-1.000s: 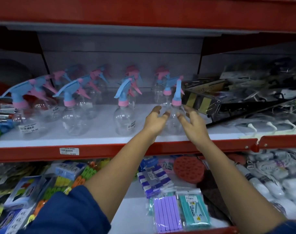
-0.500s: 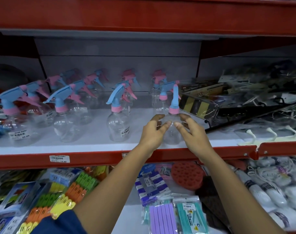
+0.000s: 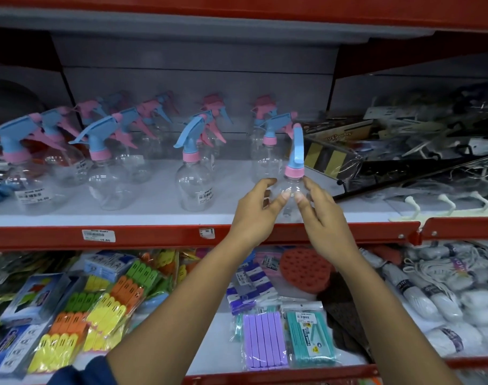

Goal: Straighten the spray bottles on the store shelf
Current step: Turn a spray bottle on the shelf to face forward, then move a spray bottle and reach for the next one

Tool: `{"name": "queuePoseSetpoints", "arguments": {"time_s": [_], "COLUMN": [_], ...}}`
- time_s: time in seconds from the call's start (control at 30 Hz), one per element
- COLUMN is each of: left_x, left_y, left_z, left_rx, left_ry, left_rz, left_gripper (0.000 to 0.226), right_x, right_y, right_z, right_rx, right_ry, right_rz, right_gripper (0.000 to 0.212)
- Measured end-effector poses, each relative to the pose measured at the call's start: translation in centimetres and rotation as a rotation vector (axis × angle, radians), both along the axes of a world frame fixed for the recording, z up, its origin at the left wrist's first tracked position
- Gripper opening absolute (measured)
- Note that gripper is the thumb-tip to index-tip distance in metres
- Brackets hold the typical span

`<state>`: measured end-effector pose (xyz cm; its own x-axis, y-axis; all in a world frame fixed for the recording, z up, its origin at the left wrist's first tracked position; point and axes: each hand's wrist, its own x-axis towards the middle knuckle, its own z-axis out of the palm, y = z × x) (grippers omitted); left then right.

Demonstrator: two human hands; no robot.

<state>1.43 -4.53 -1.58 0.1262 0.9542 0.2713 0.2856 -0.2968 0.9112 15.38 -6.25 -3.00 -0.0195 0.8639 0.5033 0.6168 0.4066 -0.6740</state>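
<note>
A clear spray bottle with a pink collar and blue trigger head stands at the front of the white shelf. My left hand grips its left side and my right hand its right side; its nozzle faces me. Left of it stands another front bottle with its blue nozzle pointing left. Several more clear bottles with blue and pink heads fill the shelf's left and back rows.
Right of the held bottle lie a striped black-and-yellow packet and bagged hooks. The red shelf lip carries price tags. The shelf below holds coloured clothespin packs, a red round scrubber and white rope bundles.
Both hands have closed in on the rightmost front bottle, from open around it to gripping its shoulders. The camera has moved closer and slightly lower.
</note>
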Motion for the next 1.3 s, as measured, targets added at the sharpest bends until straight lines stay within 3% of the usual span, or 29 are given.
{"name": "queuePoseSetpoints", "arguments": {"time_s": [0.1, 0.23, 0.33, 0.43, 0.57, 0.67, 0.77, 0.97, 1.3], "left_x": [-0.1, -2.2, -5.4, -8.8, -12.4, -14.4, -15.7, -16.4, -16.7], "left_y": [-0.6, -2.0, -2.5, -2.1, 0.8, 3.1, 4.4, 3.5, -0.1], "left_z": [-0.3, -0.8, -1.5, -1.9, -0.8, 0.6, 1.3, 1.0, 0.4], "left_rx": [0.033, 0.274, 0.362, 0.358, 0.185, 0.061, 0.0, 0.023, 0.115], "left_ry": [-0.001, -0.029, -0.074, -0.102, -0.034, 0.01, 0.023, -0.002, 0.023], "left_rz": [0.03, 0.236, 0.39, 0.474, 0.46, 0.355, 0.217, 0.096, 0.115], "left_gripper": [0.053, 0.048, 0.038, 0.036, 0.049, 0.062, 0.057, 0.04, 0.045], "right_x": [-0.8, -2.6, -4.6, -7.5, -11.4, -14.1, -16.0, -16.4, -16.2], "right_y": [-0.5, -1.7, -2.2, -1.5, 1.5, 3.8, 5.5, 4.8, 0.2], "right_z": [-0.4, -0.9, -0.7, -0.2, 0.8, 1.9, 2.4, 1.9, 1.4], "right_rx": [0.012, 0.406, 0.549, 0.471, 0.215, -0.035, -0.162, -0.194, -0.134], "right_ry": [0.069, 0.112, 0.071, 0.051, 0.058, 0.048, 0.076, 0.173, 0.158], "right_rz": [-0.075, -0.324, -0.337, -0.222, -0.036, 0.063, 0.115, 0.122, 0.119], "right_gripper": [0.054, 0.033, 0.022, 0.02, 0.033, 0.046, 0.048, 0.043, 0.038]}}
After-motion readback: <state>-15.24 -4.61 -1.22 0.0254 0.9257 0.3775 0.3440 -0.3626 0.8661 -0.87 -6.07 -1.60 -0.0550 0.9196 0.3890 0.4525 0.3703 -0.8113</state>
